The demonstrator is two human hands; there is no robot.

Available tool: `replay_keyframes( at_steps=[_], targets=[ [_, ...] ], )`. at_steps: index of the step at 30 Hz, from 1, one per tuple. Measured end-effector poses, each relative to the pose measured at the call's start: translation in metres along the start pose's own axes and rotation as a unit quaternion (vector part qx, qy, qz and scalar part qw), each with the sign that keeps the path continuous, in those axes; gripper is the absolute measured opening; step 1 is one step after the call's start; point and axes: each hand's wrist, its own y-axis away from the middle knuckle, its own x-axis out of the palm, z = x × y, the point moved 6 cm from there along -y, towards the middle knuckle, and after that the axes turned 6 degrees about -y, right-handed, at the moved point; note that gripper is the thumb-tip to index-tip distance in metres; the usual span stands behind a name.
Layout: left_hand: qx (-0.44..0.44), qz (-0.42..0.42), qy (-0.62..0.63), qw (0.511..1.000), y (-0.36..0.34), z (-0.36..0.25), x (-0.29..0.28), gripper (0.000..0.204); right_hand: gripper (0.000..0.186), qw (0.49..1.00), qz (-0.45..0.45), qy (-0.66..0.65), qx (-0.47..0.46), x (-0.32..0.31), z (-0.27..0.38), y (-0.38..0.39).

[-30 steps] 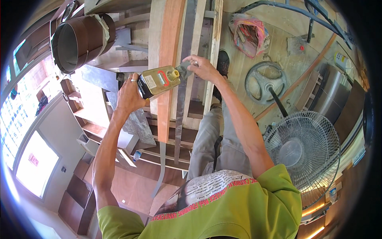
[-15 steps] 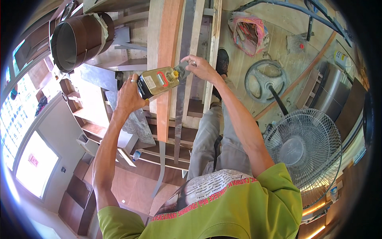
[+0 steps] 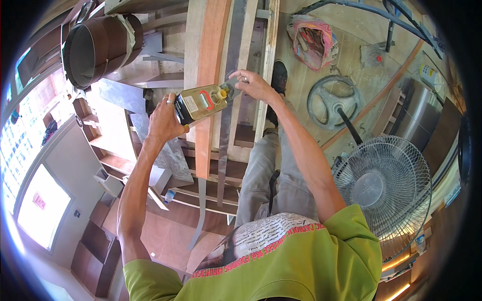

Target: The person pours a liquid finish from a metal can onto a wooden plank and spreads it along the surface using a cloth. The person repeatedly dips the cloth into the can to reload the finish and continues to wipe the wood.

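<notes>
In the head view I hold a yellowish-gold rectangular can [image 3: 198,108] with a dark lower end, red handle and yellow spout, tilted sideways above long timber boards [image 3: 209,155]. My left hand [image 3: 164,119] grips its lower end, fingers wrapped round it. My right hand [image 3: 253,86] pinches a small grey piece [image 3: 229,88] right at the spout; its exact shape and whether it touches the spout are hard to tell. A long dark strip [image 3: 222,175] lies along the boards beneath.
A brown cylinder [image 3: 95,50] and grey sheets [image 3: 120,98] lie left among wooden shelving. To my right are a standing fan [image 3: 381,180] with round base [image 3: 321,103], a pink bag [image 3: 311,42], a blue-grey metal frame [image 3: 361,10] and a long plank [image 3: 376,98]. My legs [image 3: 256,180] are below.
Both hands and the can stay almost in the same place. The surroundings shift very slightly in the picture.
</notes>
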Motion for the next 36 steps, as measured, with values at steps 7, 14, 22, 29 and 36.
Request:
replay_keyframes(
  at_steps=[7,14,22,29,36],
  targets=[
    [0.013,-0.042,0.050,0.998,0.008,0.011,0.011,0.080,0.031,0.998,0.031,-0.051,0.027,-0.003,0.009,0.007],
    [0.026,-0.115,0.134,0.984,0.020,0.015,0.010,0.077,0.032,0.995,0.058,-0.084,0.012,-0.013,0.052,0.012],
    [0.020,-0.142,0.204,0.968,0.016,0.010,0.008,0.075,0.032,0.994,0.045,-0.098,0.012,-0.030,0.077,0.017],
    [0.023,-0.165,0.213,0.963,0.010,0.007,0.009,0.073,0.034,0.997,0.069,-0.015,-0.012,-0.026,0.089,0.024],
    [-0.026,-0.218,0.315,0.923,0.014,0.032,0.026,0.070,0.030,0.997,0.016,0.065,0.049,-0.063,0.064,0.051]
  ],
)
